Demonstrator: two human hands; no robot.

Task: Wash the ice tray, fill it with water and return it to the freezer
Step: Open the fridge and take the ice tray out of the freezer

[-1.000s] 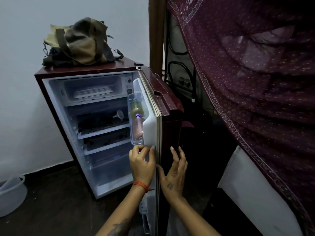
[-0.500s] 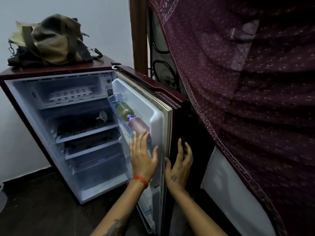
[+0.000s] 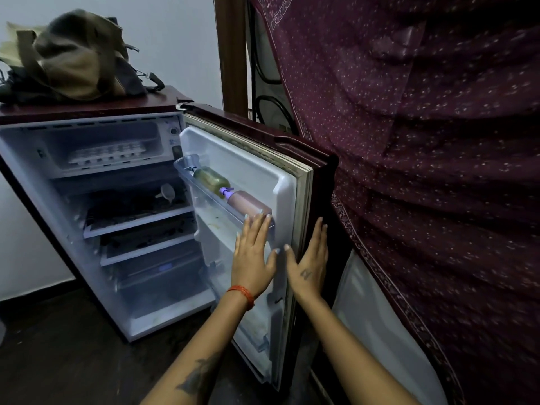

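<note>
A small maroon fridge [image 3: 87, 111] stands open. Its white ice tray [image 3: 106, 153] lies in the freezer compartment at the top. The fridge door [image 3: 298, 185] is swung out to the right. My left hand [image 3: 253, 252] lies flat against the door's white inner side, fingers straight, just below the door shelf. My right hand [image 3: 308, 258] lies flat with straight fingers on the door's dark outer side at its edge. Neither hand holds anything.
A green bottle [image 3: 211, 179] and a pink bottle [image 3: 248, 202] lie in the door shelf. A khaki bag [image 3: 76, 54] sits on top of the fridge. A maroon dotted curtain [image 3: 423, 141] hangs at the right. Dark floor [image 3: 58, 361] lies in front.
The door has swung further open towards me, showing more of its inner side. Both hands have slid higher on the door, and the left hand's fingers have flattened out.
</note>
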